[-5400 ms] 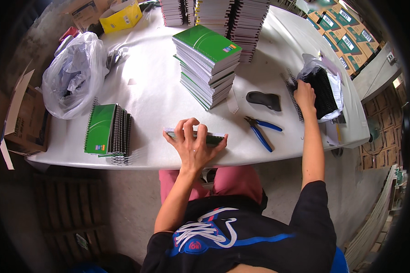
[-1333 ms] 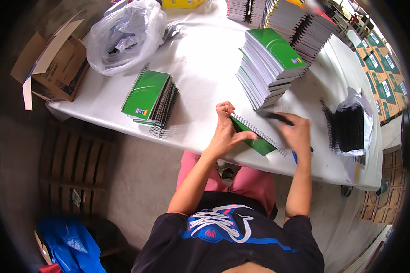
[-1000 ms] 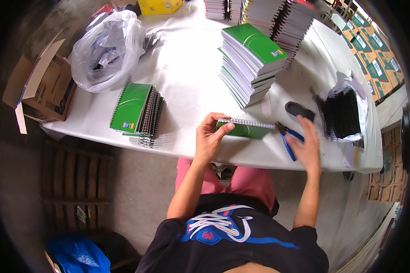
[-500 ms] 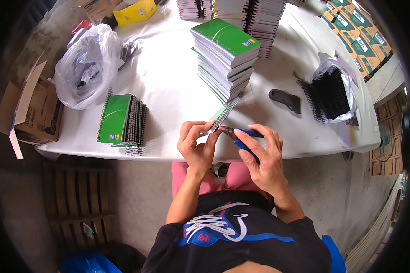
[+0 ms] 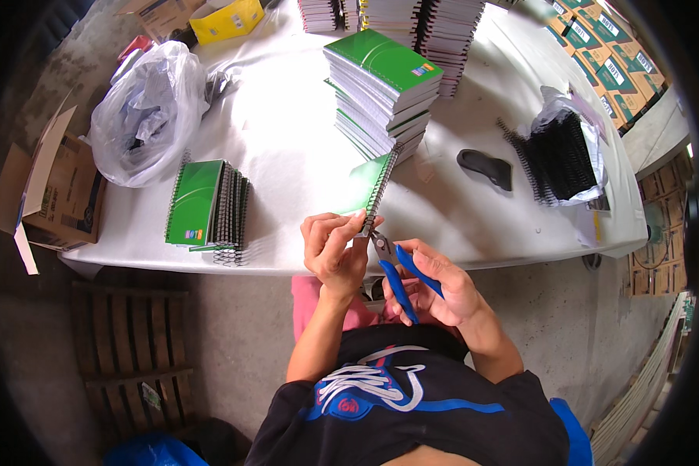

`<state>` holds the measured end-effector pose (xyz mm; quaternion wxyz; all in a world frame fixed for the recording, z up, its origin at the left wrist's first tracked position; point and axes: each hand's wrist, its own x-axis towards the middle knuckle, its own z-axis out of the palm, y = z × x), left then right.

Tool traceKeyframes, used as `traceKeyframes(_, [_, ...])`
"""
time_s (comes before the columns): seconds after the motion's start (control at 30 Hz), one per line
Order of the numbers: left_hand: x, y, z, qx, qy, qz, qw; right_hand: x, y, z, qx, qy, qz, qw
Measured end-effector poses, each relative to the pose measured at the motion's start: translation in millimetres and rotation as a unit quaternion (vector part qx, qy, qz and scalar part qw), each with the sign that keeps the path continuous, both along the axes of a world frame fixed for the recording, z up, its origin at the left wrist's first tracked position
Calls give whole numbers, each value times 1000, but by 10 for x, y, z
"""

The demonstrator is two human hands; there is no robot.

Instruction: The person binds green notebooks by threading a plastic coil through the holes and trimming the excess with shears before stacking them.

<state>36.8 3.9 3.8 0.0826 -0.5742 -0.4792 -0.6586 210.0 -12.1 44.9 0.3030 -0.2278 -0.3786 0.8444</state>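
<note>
Watching remotely, I see a white-covered table (image 5: 279, 124), grey floor (image 5: 237, 330), cartons (image 5: 604, 68) stacked far right. At the near edge, the left hand (image 5: 335, 252) pinches a green notebook (image 5: 367, 182); the right hand (image 5: 446, 289) holds blue-handled pliers (image 5: 398, 289) at its coil (image 5: 381, 189).

Little bright letters sit in a corner of the top green notebook (image 5: 382, 60) on the tall stack, and on the green spiral notebook (image 5: 193, 198) at left. Brown-and-green cartons (image 5: 600, 64) have white labels with dark letters. The black T-shirt (image 5: 412, 400) has big white print.
</note>
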Motion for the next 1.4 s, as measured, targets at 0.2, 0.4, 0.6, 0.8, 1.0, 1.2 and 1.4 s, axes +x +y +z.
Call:
traceKeyframes(0.2, [-144,-39,-43,-20,-275,-53,960,42,103,-103,535,-422,-212,700])
traceKeyframes(0.4, [-435,-301,126,-45,-456,-131,879,544,378,-477,477,-741,-195,430])
traceKeyframes(0.6, [-551,-497,321,76,-476,-164,860,-447,446,9,457,-284,-99,837])
traceKeyframes(0.8, [-990,-704,567,141,-390,-85,906,-1546,862,189,311,-92,-59,944])
traceKeyframes(1.0, [-1393,-922,941,147,-210,4,967,-1909,559,1066,761,-52,-203,614])
traceKeyframes(1.2, [-1762,-742,1180,162,-122,127,971,-2351,705,1165,611,-51,-22,790])
traceKeyframes(1.4, [-2092,-534,271,-104,-315,121,936,-2759,1293,261,398,-122,-72,907])
